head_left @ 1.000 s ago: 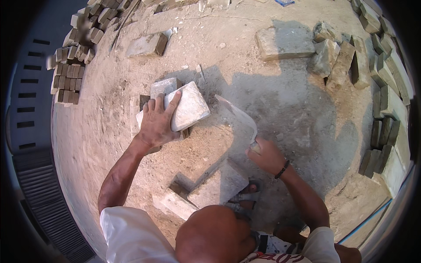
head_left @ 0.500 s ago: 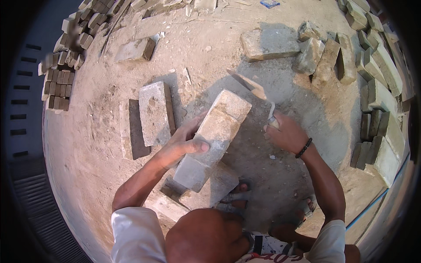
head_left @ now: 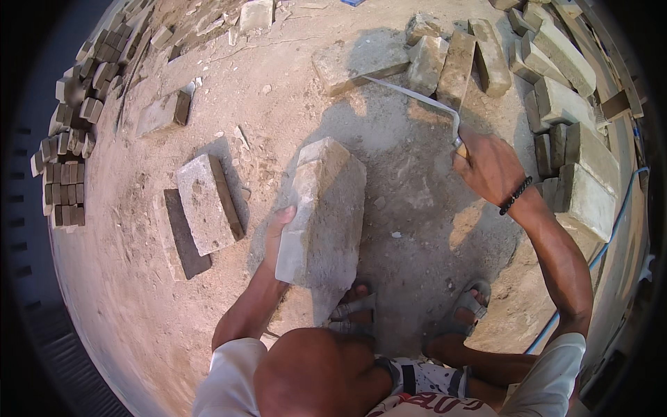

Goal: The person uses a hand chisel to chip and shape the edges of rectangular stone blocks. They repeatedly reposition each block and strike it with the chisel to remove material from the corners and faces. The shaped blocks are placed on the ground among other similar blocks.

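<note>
My left hand (head_left: 279, 226) grips a pale rectangular concrete block (head_left: 325, 208) from its left side, holding it off the ground in front of my body. The thumb shows on the block's edge; the other fingers are hidden behind it. To the right, my right hand (head_left: 488, 167) is closed round the handle of a trowel (head_left: 424, 99). The blade is seen nearly edge-on and points to the far left, its tip in line with a block (head_left: 358, 61) on the ground. Whether it touches that block I cannot tell. A dark beaded bracelet circles my right wrist.
Two blocks (head_left: 208, 203) lie side by side on the dusty ground at left, with another block (head_left: 165, 113) beyond them. Several blocks stand at the far right beside a stack (head_left: 587, 187). Brick piles (head_left: 66, 184) line the left edge. A blue hose (head_left: 603, 254) runs at right.
My left hand has tipped the block, so a different broad face now shows. The trowel has swung up and away to the right, its blade turned edge-on. The whole view has shifted.
</note>
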Demonstrator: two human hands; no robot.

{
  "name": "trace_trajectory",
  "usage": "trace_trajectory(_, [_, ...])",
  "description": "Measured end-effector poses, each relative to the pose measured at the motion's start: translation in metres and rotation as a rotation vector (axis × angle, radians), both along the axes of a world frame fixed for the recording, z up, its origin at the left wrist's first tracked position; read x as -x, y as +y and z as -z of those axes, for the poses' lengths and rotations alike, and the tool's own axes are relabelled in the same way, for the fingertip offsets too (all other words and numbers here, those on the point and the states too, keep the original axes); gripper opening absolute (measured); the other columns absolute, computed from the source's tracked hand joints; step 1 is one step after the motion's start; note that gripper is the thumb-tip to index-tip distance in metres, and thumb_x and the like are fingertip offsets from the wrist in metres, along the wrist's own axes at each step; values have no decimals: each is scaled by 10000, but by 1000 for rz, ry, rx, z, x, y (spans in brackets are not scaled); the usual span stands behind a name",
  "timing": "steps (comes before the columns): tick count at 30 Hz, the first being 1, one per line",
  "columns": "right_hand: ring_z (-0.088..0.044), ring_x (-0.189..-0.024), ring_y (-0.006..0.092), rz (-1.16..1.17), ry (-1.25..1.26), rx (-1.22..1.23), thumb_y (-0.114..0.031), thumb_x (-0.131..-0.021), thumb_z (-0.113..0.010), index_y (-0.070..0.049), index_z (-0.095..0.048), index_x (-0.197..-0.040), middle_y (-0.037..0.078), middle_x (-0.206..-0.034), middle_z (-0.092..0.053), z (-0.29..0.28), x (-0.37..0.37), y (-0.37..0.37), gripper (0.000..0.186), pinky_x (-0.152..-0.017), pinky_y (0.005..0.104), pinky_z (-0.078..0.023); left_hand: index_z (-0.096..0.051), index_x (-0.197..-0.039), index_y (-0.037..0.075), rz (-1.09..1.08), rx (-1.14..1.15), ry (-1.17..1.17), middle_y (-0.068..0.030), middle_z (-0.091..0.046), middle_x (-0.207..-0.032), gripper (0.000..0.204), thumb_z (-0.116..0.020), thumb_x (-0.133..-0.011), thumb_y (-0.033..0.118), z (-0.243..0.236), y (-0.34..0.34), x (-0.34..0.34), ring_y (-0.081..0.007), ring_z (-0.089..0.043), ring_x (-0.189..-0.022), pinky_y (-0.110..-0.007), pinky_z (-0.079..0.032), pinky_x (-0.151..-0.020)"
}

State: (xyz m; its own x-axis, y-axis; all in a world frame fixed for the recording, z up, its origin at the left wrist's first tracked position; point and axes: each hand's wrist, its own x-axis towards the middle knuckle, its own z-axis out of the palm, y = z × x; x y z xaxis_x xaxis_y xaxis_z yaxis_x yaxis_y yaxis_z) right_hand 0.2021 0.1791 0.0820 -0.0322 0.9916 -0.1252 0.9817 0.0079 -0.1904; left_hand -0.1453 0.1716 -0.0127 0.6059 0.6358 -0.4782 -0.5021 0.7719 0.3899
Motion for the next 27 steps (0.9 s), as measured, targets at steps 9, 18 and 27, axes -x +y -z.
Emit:
trace_trajectory(9, [-678, -738, 353, -477, 378, 279, -178, -819, -707, -6, -560, -901, 194, -832, -666, -7, 30, -94, 241, -618, 440, -541, -371, -1498, 86, -177, 200, -292, -193, -466, -1449, 660, -405, -997, 514, 80, -19, -26, -380, -513, -1275, -558, -449, -1031])
trace_trajectory(18, [-658, -813, 423, 29, -83, 368, -220, -857, -646, 14, -577, -1017, 227, -763, -644, -17, -92, -62, 292, -776, 521, -514, -345, -1512, 69, 53, -91, 117, -185, -487, -1398, 855, -613, -859, 550, -3, -14, -60, -352, -547, -1229, -528, -484, -1001])
trace_trajectory(27, [-609, -600, 287, 798, 44, -65, -270, -883, -649, -6, -575, -925, 139, -652, -587, -115, -163, -332, 277, -607, 409, -489, -280, -1562, 81, 990, -1209, 520, -208, -458, -1299, 1144, -849, -641, 451, -60, -6, -194, -358, -494, -1232, -462, -425, -1043])
